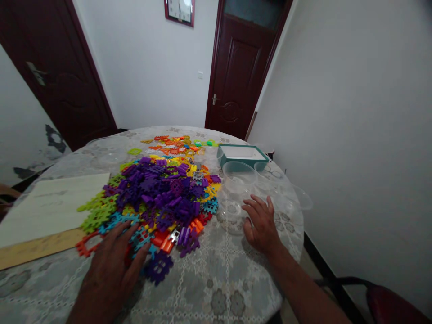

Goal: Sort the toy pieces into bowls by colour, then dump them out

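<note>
My left hand (113,265) rests at the near edge of a heap of plastic interlocking pieces (151,186), its fingers spread over blue and red ones. Purple pieces lie on top of the heap, with green, blue, yellow, orange and red ones around them. A dark purple square piece (159,267) lies just right of that hand's thumb. On the right side, my right hand (261,222) has its fingers apart and slightly bent, with nothing visible in them. It is beside clear plastic bowls (239,177); whether it touches one I cannot tell.
A green-rimmed box (243,154) stands at the back right, near eyeglasses (274,171). More orange pieces (172,146) are scattered at the back. A pale sheet (57,202) and a tan strip (40,247) lie left. The round table has a patterned cover (216,288); a chair (388,301) is at right.
</note>
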A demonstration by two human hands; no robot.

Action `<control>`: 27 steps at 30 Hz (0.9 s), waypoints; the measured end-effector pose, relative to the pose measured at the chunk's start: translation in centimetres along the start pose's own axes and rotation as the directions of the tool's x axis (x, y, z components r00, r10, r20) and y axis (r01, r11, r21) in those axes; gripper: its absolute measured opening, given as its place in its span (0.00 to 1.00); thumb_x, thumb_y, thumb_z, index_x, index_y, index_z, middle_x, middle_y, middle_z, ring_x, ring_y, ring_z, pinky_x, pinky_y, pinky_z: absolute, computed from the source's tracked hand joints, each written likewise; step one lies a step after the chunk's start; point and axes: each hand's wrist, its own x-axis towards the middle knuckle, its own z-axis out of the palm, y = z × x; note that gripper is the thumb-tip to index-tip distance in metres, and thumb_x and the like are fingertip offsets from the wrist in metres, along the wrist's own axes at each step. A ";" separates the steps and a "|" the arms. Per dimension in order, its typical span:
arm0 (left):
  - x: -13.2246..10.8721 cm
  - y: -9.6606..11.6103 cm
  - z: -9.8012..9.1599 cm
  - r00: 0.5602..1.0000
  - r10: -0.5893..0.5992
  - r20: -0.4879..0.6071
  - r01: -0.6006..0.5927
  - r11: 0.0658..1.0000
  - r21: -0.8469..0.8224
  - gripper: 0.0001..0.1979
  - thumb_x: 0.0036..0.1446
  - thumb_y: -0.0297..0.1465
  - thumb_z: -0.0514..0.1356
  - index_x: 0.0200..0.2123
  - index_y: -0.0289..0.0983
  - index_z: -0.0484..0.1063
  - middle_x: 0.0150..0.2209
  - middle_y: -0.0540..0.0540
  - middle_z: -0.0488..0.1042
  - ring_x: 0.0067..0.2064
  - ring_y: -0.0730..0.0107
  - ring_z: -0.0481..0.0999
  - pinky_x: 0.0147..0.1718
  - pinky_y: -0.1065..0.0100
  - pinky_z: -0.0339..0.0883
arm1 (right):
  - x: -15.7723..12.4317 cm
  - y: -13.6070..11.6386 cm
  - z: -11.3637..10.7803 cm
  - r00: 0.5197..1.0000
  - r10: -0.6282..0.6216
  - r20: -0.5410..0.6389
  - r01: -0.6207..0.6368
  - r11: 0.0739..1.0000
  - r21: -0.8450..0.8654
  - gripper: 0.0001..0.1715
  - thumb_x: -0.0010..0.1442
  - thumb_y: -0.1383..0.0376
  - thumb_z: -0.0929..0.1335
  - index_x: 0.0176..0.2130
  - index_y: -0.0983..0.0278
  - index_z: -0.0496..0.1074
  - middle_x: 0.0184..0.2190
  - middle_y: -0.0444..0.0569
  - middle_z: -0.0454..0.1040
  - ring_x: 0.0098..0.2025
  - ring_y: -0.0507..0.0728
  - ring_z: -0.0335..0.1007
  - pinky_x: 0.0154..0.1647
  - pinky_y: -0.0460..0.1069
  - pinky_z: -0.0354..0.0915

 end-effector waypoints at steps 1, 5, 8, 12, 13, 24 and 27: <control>0.1 0.2 0.0 1.000 -0.016 -0.002 0.016 1.000 -0.003 0.28 0.69 0.41 0.58 0.69 0.43 0.61 0.66 0.33 0.68 0.70 0.37 0.67 0.67 0.34 0.63 | 0.0 -0.2 -0.2 0.999 -0.014 -0.032 0.014 1.000 0.012 0.24 0.59 0.72 0.65 0.54 0.58 0.72 0.57 0.53 0.77 0.69 0.68 0.65 0.76 0.76 0.39; 0.2 1.2 -0.5 0.999 0.034 0.028 -0.035 0.999 0.006 0.30 0.67 0.43 0.60 0.69 0.43 0.61 0.69 0.33 0.66 0.70 0.38 0.66 0.67 0.37 0.63 | -0.2 -2.4 -1.1 0.979 -0.164 -0.125 0.184 0.969 0.167 0.29 0.59 0.73 0.65 0.58 0.57 0.70 0.60 0.55 0.75 0.70 0.68 0.64 0.72 0.73 0.57; 0.1 2.0 -1.0 0.991 0.107 0.077 -0.110 0.993 0.045 0.38 0.62 0.47 0.66 0.71 0.44 0.61 0.70 0.33 0.66 0.70 0.37 0.65 0.66 0.37 0.64 | 0.0 -5.9 -1.2 0.958 -0.285 0.032 0.257 0.904 0.342 0.29 0.60 0.73 0.65 0.60 0.59 0.69 0.61 0.56 0.74 0.66 0.65 0.68 0.67 0.64 0.68; 0.0 2.4 -1.0 0.974 0.162 0.157 -0.179 0.979 0.100 0.48 0.55 0.52 0.70 0.73 0.42 0.59 0.72 0.33 0.64 0.72 0.35 0.63 0.68 0.37 0.59 | 0.9 -11.1 0.0 0.852 -0.412 0.322 0.268 0.873 0.407 0.31 0.64 0.65 0.69 0.65 0.60 0.67 0.68 0.57 0.68 0.69 0.66 0.64 0.70 0.62 0.65; 0.0 2.4 -0.9 0.972 0.169 0.163 -0.188 0.976 0.111 0.49 0.54 0.53 0.70 0.73 0.42 0.60 0.72 0.33 0.65 0.72 0.35 0.63 0.69 0.36 0.57 | 1.3 -12.0 0.6 0.824 -0.443 0.353 0.290 0.866 0.408 0.32 0.65 0.61 0.71 0.66 0.59 0.67 0.70 0.57 0.66 0.72 0.67 0.61 0.72 0.62 0.63; 2.6 0.1 1.7 0.973 0.211 0.097 -0.222 0.967 0.125 0.22 0.69 0.47 0.55 0.58 0.42 0.73 0.63 0.33 0.74 0.64 0.43 0.73 0.63 0.45 0.67 | 3.3 -13.4 5.6 0.856 -0.429 0.289 0.307 0.871 0.384 0.31 0.71 0.50 0.66 0.68 0.58 0.65 0.73 0.53 0.63 0.78 0.66 0.44 0.78 0.68 0.45; 3.4 0.1 2.2 0.974 0.196 0.111 -0.211 0.967 0.145 0.20 0.69 0.47 0.55 0.53 0.42 0.75 0.61 0.33 0.75 0.62 0.43 0.75 0.62 0.45 0.68 | 3.0 -13.3 5.8 0.870 -0.400 0.288 0.274 0.878 0.393 0.30 0.71 0.51 0.66 0.67 0.59 0.65 0.72 0.53 0.63 0.78 0.66 0.44 0.77 0.67 0.48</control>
